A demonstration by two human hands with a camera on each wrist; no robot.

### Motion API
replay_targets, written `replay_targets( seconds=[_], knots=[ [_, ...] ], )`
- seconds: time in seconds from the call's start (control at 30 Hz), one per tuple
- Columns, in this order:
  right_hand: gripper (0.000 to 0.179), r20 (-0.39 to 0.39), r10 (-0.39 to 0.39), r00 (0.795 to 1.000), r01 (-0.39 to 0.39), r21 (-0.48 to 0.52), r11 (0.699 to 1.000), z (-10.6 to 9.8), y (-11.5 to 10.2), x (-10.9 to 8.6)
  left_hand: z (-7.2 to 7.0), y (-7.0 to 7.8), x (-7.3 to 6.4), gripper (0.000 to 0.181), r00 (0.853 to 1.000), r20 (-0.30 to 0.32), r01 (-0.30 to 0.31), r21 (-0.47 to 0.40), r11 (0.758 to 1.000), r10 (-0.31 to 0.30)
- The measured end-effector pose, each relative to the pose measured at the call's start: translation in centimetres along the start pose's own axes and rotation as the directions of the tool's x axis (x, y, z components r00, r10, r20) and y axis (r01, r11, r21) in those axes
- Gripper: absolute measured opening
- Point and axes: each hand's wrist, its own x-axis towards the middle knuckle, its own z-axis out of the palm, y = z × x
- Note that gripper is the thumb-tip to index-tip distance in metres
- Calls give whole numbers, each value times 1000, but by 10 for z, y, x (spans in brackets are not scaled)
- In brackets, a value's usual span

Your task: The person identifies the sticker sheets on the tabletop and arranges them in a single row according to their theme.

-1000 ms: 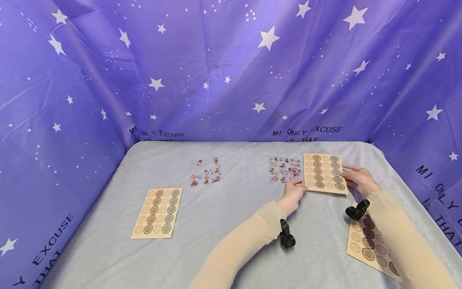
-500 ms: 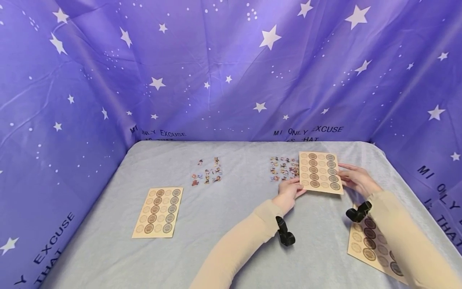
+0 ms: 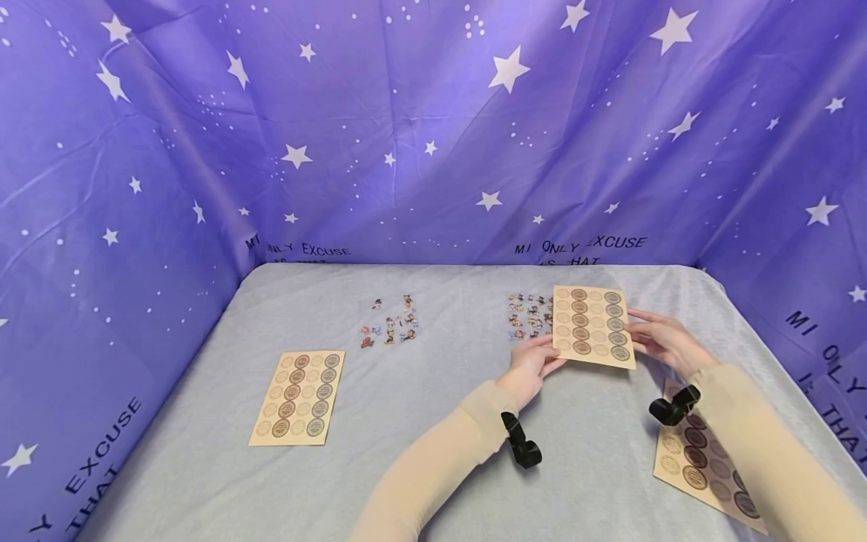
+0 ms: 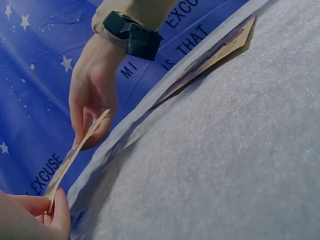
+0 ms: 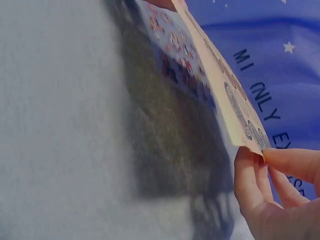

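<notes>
Between both hands is a tan sticker sheet [image 3: 591, 325] printed with rows of round brown and grey seals. My left hand [image 3: 530, 370] pinches its lower left corner, thumb against fingers, as the left wrist view also shows. At the right edge, my right hand [image 3: 667, 340] pinches the sheet between thumb and fingers [image 5: 248, 175]. The sheet is raised off the table, its shadow falling on the cloth in the right wrist view. It partly covers a clear sheet of small cartoon stickers [image 3: 528, 316] lying behind and to its left.
A second clear cartoon sticker sheet [image 3: 390, 331] lies mid-table. Another tan seal sheet [image 3: 298, 399] is at the left, and one more [image 3: 698, 459] lies at the front right, partly under my right forearm. Starry purple curtain [image 3: 433, 135] encloses the grey cloth-covered table [image 3: 433, 421].
Both hands have lifted the tan sticker sheet slightly and shifted it left, so it now overlaps more of the right-hand cartoon sticker sheet. The other sheets stay where they were.
</notes>
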Motion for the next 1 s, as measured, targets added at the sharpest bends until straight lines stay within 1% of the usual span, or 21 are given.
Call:
replay_targets(
  seconds=[0.1, 0.17, 0.27, 0.5, 0.7, 0.83, 0.93, 0.97, 1.0],
  knots=[
    [36, 11, 9, 1000, -9, 20, 1000, 5, 0, -2, -4, 4, -1, 36, 1000, 19, -1, 9, 1000, 0],
    [37, 13, 14, 1000, -14, 30, 999, 8, -1, -4, -7, 7, -3, 36, 1000, 27, -4, 12, 1000, 4],
    [37, 7, 26, 1000, -26, 45, 999, 13, 0, -5, -11, 11, -5, 37, 999, 33, -7, 19, 1000, 6],
    [36, 42, 15, 999, -16, 32, 999, 21, 7, -3, -21, 19, -10, 36, 999, 43, -9, 31, 999, 8],
    [31, 67, 24, 997, -28, 68, 997, 30, 8, -8, -31, 26, -14, 37, 999, 43, 0, 40, 999, -2],
    [31, 52, 40, 998, -45, 92, 995, 39, 9, -11, -39, 32, -18, 38, 999, 50, -4, 41, 999, 2],
    [30, 46, 44, 998, -48, 92, 995, 44, 11, -11, -44, 36, -20, 38, 998, 60, -8, 42, 999, 6],
    [31, 39, 44, 998, -47, 80, 996, 46, 12, -11, -46, 37, -20, 39, 998, 64, -11, 44, 999, 8],
    [36, 35, 45, 998, -47, 69, 996, 48, 13, -12, -48, 39, -21, 39, 998, 67, -12, 43, 999, 9]
  ],
)
